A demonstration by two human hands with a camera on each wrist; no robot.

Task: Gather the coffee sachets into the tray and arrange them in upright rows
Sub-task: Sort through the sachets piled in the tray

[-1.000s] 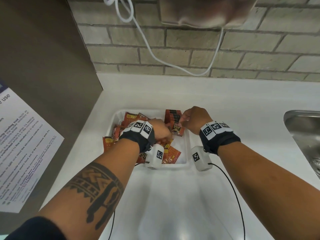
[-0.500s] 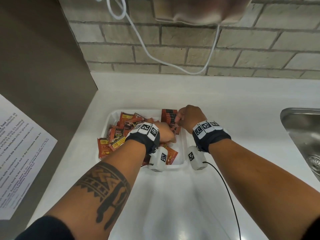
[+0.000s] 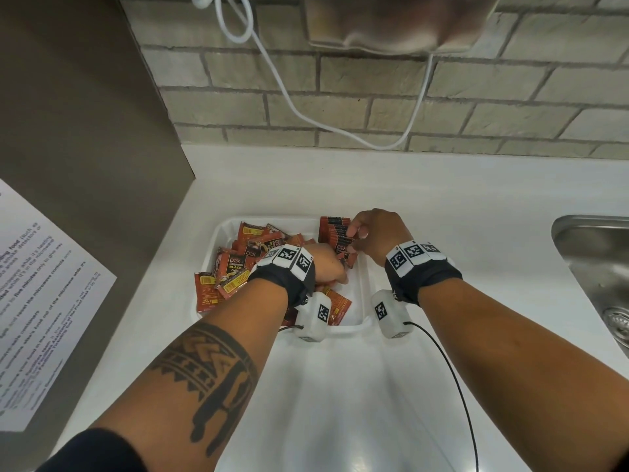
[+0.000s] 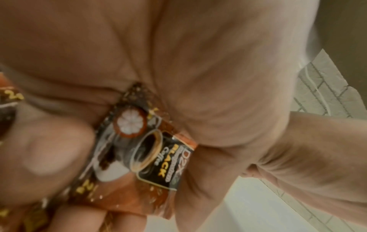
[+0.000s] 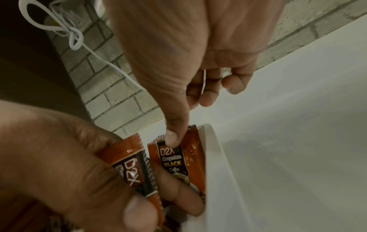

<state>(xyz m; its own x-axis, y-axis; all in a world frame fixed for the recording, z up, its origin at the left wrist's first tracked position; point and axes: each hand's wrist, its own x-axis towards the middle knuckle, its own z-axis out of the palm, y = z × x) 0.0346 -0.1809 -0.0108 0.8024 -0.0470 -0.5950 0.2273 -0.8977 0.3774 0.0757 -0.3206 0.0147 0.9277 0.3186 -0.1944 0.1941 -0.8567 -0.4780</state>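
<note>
White table carries a white tray of coffee sachets. Upright row stands at the tray's right wall; loose sachets lie heaped left. Right hand: grip steadying the row, thumb pressing its front sachet. Left hand: grip clenched on one sachet, just beside the row. Labels read "D2X BLACK Coffee".

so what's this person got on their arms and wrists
Both wrists carry a black fabric band topped with white blocks printed with black square markers: left wristband, right wristband. A white camera box with one such marker hangs under each wrist; a thin black cable trails from the right one. The left forearm bears a dark geometric band tattoo above a dark sleeve edge.
</note>
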